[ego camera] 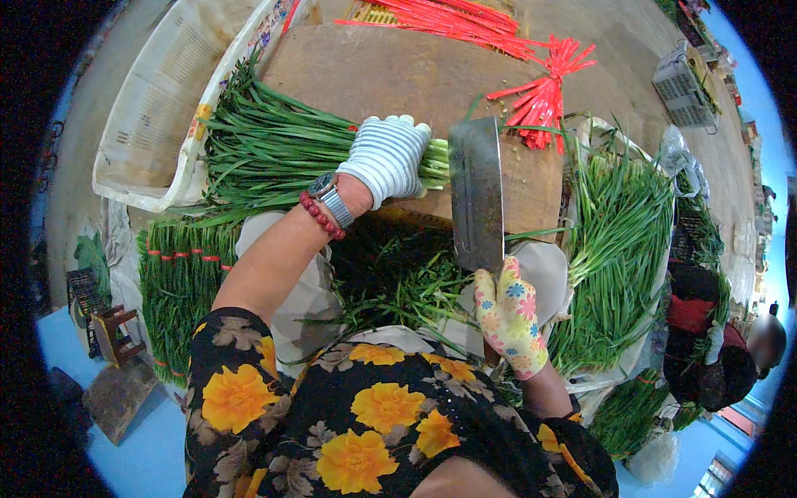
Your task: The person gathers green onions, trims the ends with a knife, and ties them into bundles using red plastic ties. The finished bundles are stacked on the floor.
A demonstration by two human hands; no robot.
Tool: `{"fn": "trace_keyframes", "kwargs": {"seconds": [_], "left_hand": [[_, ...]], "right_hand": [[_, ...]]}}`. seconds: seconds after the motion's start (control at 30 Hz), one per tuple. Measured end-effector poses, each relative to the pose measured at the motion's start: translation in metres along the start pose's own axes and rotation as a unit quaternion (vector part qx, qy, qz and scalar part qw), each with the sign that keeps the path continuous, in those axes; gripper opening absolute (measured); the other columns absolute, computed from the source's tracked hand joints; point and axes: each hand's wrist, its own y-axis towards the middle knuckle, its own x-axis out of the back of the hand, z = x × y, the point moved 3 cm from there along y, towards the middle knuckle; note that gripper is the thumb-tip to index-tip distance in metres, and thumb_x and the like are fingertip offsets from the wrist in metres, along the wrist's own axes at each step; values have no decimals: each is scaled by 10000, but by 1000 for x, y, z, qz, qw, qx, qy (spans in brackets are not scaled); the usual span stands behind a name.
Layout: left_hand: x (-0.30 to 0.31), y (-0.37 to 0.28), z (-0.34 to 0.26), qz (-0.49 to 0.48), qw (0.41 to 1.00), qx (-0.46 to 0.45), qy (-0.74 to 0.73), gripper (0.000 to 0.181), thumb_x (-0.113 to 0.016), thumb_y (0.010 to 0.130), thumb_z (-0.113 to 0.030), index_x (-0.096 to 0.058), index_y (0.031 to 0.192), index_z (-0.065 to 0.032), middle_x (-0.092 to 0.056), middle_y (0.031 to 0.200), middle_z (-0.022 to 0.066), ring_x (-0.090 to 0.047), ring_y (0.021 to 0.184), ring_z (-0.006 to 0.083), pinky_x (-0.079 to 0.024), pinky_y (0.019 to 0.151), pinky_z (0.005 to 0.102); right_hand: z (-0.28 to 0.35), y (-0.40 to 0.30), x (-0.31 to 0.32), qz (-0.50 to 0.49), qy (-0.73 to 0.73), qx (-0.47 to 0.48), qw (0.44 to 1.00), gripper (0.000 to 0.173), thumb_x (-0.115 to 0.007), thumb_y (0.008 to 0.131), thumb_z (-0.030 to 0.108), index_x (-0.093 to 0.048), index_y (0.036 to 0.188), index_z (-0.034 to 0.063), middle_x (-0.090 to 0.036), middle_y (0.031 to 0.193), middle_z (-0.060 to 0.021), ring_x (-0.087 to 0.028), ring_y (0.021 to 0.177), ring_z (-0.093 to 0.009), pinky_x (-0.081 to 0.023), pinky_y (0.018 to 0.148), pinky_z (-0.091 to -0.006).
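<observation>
My left hand (389,159), in a blue-and-white striped glove, is closed over a bundle of green garlic chives (280,143) lying on a wooden board (386,71). The pale stem ends stick out to the right of my fingers. A red tie shows just left of the glove. My right hand (507,317), in a flowered glove, grips a broad cleaver (476,193). Its dark rectangular blade stands just beyond the stem ends, over the board's right part; whether it touches the stems I cannot tell. The cleaver's handle is mostly hidden by my hand.
Red plastic strips (448,25) lie behind the board, and a tied bunch of strips (545,103) rests at its right corner. A white plastic crate (174,93) stands left. Loose chives (616,249) fill a container right; tied bundles (180,292) stand left. A co-worker (710,336) sits far right.
</observation>
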Motion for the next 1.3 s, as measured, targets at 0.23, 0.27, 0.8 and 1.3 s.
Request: {"fn": "trace_keyframes", "kwargs": {"seconds": [0.23, 0.27, 0.8, 1.3], "left_hand": [[-3, -2, 1, -1, 1000, -3, 3, 564, -813, 554, -400, -598, 986, -106, -607, 919, 95, -590, 933, 273, -460, 798, 407], [-3, -1, 1, -2, 1000, -2, 3, 556, -813, 557, -398, -601, 979, -106, -609, 919, 96, -591, 933, 272, -460, 799, 406], [-9, 1, 0, -25, 1000, -8, 6, 460, -792, 590, -339, -620, 942, -97, -628, 922, 99, -614, 903, 270, -483, 766, 401], [5, -1, -7, 26, 999, 1, 25, 538, -776, 560, -318, -617, 1016, -81, -621, 958, 113, -605, 924, 279, -492, 798, 388]], "right_hand": [[14, 11, 0, 25, -31, 10, 999, 435, -580, 846, 139, -435, 1103, -180, -573, 675, -195, -538, 529, -318, -415, 475, -388], [11, 15, -2, 30, -25, 14, 999, 441, -578, 847, 146, -430, 1101, -181, -567, 655, -182, -541, 528, -310, -416, 474, -388], [-11, 87, -41, 47, -187, 79, 978, 309, -546, 796, 103, -503, 987, -136, -581, 609, -140, -597, 555, -271, -450, 491, -366], [-18, 83, -48, 33, 139, -53, 988, 269, -527, 806, 115, -449, 918, -116, -581, 617, -226, -602, 587, -386, -475, 515, -464]]}}
